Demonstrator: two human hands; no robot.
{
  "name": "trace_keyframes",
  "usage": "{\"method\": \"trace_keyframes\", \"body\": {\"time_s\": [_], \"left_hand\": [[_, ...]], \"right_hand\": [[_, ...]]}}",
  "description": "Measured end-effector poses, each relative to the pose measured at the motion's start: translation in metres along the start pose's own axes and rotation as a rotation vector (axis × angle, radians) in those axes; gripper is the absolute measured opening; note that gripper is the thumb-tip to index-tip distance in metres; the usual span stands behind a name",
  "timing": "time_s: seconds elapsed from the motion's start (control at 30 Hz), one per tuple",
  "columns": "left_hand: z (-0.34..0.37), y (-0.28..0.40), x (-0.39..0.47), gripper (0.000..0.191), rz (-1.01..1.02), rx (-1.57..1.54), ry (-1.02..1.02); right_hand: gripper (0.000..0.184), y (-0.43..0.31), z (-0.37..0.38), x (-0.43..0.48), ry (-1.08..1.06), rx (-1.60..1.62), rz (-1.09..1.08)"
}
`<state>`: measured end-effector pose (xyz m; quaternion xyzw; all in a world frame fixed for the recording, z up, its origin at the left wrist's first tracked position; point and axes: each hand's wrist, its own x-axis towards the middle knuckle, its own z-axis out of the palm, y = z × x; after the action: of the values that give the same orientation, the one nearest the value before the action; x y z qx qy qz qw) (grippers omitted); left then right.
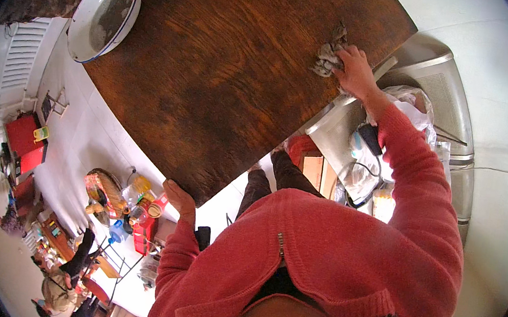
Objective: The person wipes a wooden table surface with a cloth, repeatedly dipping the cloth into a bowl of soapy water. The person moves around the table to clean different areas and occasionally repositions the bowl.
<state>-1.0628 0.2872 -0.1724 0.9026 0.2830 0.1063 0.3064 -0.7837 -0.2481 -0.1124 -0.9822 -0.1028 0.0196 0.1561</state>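
My right hand (358,72) grips a crumpled grey cloth (329,59) on the dark wooden tabletop (227,61), near its right edge. The tabletop shows patchy brown grain. My left hand (179,199) rests against the near left corner of the table, with its palm at the edge and no object seen in it. At the far left of the tabletop stands a white enamel basin (81,28) with a blue rim, holding murky grey water.
Metal bench seats (438,71) line the right wall, bearing plastic bags (410,103) and a cable. A cardboard box (313,170) is beneath. Bottles, a woven basket (112,189) and a red box (144,233) stand at left. Other people (56,288) are farther off.
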Motion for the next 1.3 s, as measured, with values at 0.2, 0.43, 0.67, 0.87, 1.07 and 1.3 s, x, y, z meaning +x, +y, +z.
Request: {"method": "trace_keyframes", "body": {"time_s": [0.2, 0.43, 0.67, 0.87, 1.07, 1.3], "left_hand": [[0.002, -0.008, 0.001, 0.045, 0.001, 0.002, 0.023], [0.005, -0.031, 0.001, 0.044, -0.003, 0.069, 0.022], [0.005, -0.023, -0.001, 0.042, -0.047, 0.066, 0.025], [0.008, -0.029, 0.000, 0.043, -0.074, 0.108, 0.060], [0.007, -0.057, 0.000, 0.044, -0.038, 0.018, 0.021], [0.007, -0.069, -0.005, 0.043, 0.001, 0.126, 0.004]], "right_hand": [[0.052, 0.003, 0.009, 0.099, 0.041, -0.126, 0.010], [0.050, 0.034, 0.011, 0.113, 0.071, -0.126, -0.044], [0.045, 0.071, -0.019, 0.003, -0.010, -0.019, 0.040], [0.050, 0.082, 0.000, 0.085, 0.017, -0.129, -0.012], [0.041, 0.053, -0.006, 0.217, -0.145, -0.310, -0.060], [0.042, 0.105, -0.011, 0.091, 0.055, -0.168, -0.180]]}}
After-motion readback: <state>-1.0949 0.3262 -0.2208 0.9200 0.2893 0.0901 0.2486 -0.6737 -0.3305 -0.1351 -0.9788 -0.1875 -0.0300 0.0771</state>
